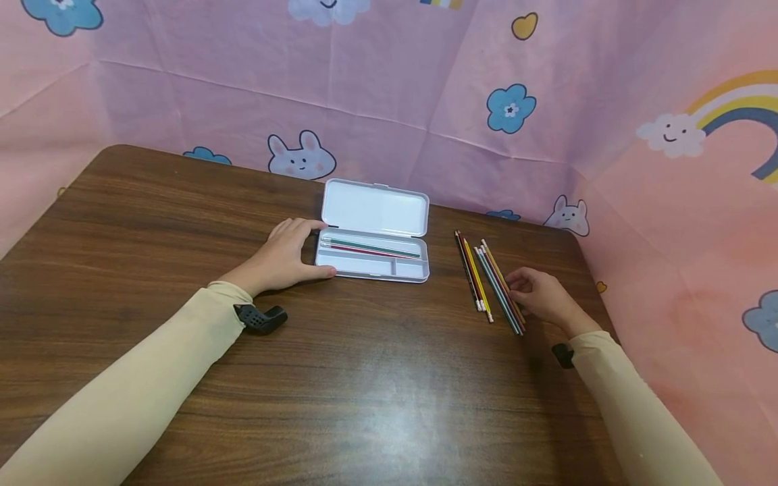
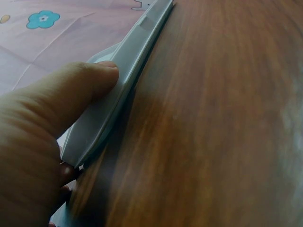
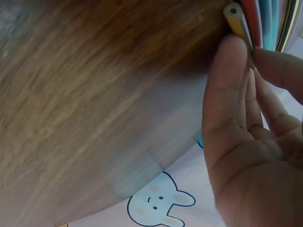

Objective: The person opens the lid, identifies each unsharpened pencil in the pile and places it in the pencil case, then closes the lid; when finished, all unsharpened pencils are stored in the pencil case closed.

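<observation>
The pencil case [image 1: 373, 239] lies open near the far edge of the counter [image 1: 365, 391], its lid folded back flat toward the pink backdrop [image 1: 425, 81]. Two pencils already lie in the long upper compartment of the tray — a green pencil [image 1: 371, 246] and, just beside it, a red pencil [image 1: 365, 251]. The narrower front compartments show no contents.

The left hand [image 1: 286, 260] is wrapped round the case's left end: thumb on the front wall, fingers over the far corner. The left wrist view confirms the thumb [image 2: 90, 87] bearing on the case rim — a steadying grip.

The loose pencils [image 1: 489, 283] lie in a fanned bundle on the counter, well apart from the case on its right. The bundle holds yellow, red, dark and light blue shafts, with eraser ends toward the person. The right hand [image 1: 543, 297] sits at the near right side of the bundle, fingers curled against the outermost shafts. In the right wrist view, the thumb [image 3: 227, 90] and fingers touch a yellow pencil [image 3: 238, 21] at its end. Whether that pencil is fully pinched or only touched cannot be told.

Judged progress: early stage. Two pencils are stowed; the bulk of the bundle is left on the counter, and the lid is still open.
</observation>
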`<state>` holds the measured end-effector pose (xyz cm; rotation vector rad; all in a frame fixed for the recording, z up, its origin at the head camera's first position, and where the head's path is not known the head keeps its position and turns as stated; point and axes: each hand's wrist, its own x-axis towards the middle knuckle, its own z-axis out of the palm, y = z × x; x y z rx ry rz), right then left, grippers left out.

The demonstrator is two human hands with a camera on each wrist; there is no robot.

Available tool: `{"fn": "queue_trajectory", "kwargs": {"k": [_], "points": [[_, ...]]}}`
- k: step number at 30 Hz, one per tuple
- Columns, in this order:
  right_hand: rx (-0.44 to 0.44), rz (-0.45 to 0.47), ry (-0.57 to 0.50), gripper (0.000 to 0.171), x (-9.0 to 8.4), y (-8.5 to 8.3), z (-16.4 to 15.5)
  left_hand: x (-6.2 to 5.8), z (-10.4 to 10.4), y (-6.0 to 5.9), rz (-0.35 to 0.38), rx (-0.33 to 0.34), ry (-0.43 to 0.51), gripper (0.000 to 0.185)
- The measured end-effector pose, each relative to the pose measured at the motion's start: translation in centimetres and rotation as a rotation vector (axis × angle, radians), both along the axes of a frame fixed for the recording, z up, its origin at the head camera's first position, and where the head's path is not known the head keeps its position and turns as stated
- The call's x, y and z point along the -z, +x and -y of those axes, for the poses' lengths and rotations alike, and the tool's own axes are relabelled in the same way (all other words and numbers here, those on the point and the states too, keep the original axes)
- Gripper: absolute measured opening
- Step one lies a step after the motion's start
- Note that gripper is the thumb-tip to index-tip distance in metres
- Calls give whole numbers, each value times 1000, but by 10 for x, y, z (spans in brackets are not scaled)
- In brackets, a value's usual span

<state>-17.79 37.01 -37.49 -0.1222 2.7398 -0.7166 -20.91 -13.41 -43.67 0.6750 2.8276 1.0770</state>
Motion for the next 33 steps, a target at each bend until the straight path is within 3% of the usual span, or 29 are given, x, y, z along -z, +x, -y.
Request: {"fn": "queue_trajectory", "kwargs": {"k": [8,17,33], "points": [[-5,-10,45,26,-1,-1,1,0,1,1,-2,-4,-4,94],[30,-10,178,29,-6,-2,5,0,1,1,-3,0,-1,94],[69,-8,237,31,-3,-2,6,1,1,1,-6,2,0,94]]}}
